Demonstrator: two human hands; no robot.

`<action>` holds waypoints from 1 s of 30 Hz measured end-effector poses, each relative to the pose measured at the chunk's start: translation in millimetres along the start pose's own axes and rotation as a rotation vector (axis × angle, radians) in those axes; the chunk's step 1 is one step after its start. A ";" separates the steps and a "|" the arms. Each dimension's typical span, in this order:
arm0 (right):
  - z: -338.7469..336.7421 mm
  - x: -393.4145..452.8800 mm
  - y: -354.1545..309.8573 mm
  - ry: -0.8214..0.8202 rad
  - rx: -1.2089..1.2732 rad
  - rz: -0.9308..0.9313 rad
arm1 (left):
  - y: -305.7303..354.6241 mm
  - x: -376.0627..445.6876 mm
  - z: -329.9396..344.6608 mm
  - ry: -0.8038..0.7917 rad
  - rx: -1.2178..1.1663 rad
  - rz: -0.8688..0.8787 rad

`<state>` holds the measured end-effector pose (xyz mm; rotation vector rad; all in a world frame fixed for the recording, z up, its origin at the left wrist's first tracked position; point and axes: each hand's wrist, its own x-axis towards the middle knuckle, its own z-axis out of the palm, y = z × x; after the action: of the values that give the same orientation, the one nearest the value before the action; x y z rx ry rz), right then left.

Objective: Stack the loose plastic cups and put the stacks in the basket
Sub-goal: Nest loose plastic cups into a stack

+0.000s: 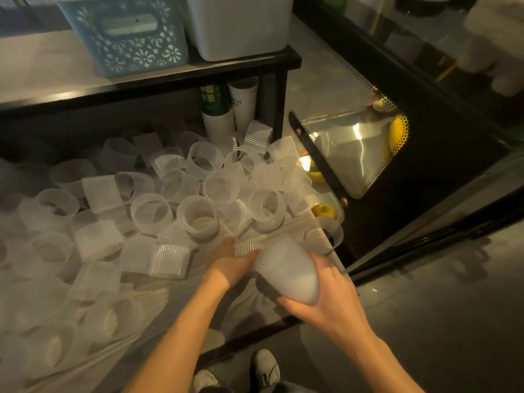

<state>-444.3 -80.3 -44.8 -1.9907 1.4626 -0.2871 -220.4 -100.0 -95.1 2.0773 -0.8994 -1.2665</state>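
Observation:
Several loose frosted, ribbed plastic cups (153, 214) lie in a heap on a low shelf covered with clear plastic sheet. My right hand (326, 299) grips a short stack of frosted cups (286, 269), tilted with its base toward me. My left hand (232, 262) reaches under the stack's mouth end and pinches a small ribbed cup (248, 249) at the heap's near edge. A pale blue openwork basket (124, 38) stands on the shelf above, at the top left.
A white bin (241, 26) sits beside the blue basket on the black shelf (283, 59). Tall paper cups (243, 103) stand at the back under that shelf. A black glass display case (368, 154) with yellow items stands to the right. My shoes (265, 367) are on the grey floor.

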 end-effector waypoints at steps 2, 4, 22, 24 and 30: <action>-1.4 0.0 0.8 -0.013 -0.002 0.002 | -12.0 -9.2 -5.4 -0.084 -0.124 -0.037; -2.8 1.1 -0.2 -0.034 -0.009 -0.002 | -25.3 -14.4 -13.9 -0.110 -0.282 -0.049; 4.5 12.6 -49.8 -0.164 -0.036 -0.170 | 12.6 -98.6 -73.5 0.120 -0.495 0.450; 6.9 10.4 -52.7 -0.173 -0.041 -0.170 | 12.8 -108.3 -61.0 0.167 -0.420 0.500; 5.2 6.7 -50.3 -0.166 -0.038 -0.179 | 8.0 -111.8 -50.4 0.265 -0.371 0.520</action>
<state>-400.2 -75.8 -19.4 -2.1250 1.1977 -0.1657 -214.4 -13.9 -7.6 1.5382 -0.9199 -0.7873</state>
